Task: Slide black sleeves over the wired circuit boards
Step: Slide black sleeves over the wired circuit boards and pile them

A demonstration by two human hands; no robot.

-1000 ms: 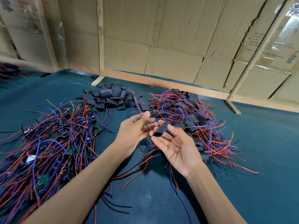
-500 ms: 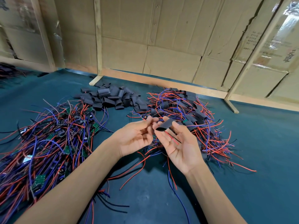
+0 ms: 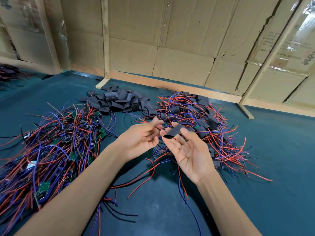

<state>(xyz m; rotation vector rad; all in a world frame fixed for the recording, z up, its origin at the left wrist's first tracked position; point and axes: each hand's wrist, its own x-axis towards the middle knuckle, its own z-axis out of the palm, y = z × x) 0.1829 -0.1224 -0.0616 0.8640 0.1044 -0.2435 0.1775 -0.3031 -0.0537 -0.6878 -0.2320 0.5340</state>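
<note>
Fingers, right: right hand (image 3: 189, 150) palm up; thumb and fingertips (image 3: 185, 131) pinch a black sleeve (image 3: 173, 132), the other fingers loosely spread.
Fingers, left: left hand (image 3: 143, 137) is blurred; fingers curled, and they seem to pinch a red wire (image 3: 159, 128) near its end. Grip not certain.
Sleeve position: held just above the right palm, its open mouth facing the left hand, near but not touching it. A red wire runs into or under that mouth; which one cannot be told.
Board: not plainly visible at the hands; probably hidden in the sleeve or behind the fingers.
Stock, left: tangle of bare wired boards (image 3: 51, 147) on the green counter (image 3: 272, 150).
Stock, far: heap of loose sleeves (image 3: 119, 101) between the two tangles.
Stock, right: pile of sleeved boards (image 3: 196, 120) beyond the right hand.
Handling, sleeve: looks light, thin and soft; flattens easily. Best pinched on its edges so the mouth bows open.
Handling, wires: limp, prone to snag. Better taken close to the board, judged stiff but small.
Risk: stray wire catching on the sleeve's rim.
</note>
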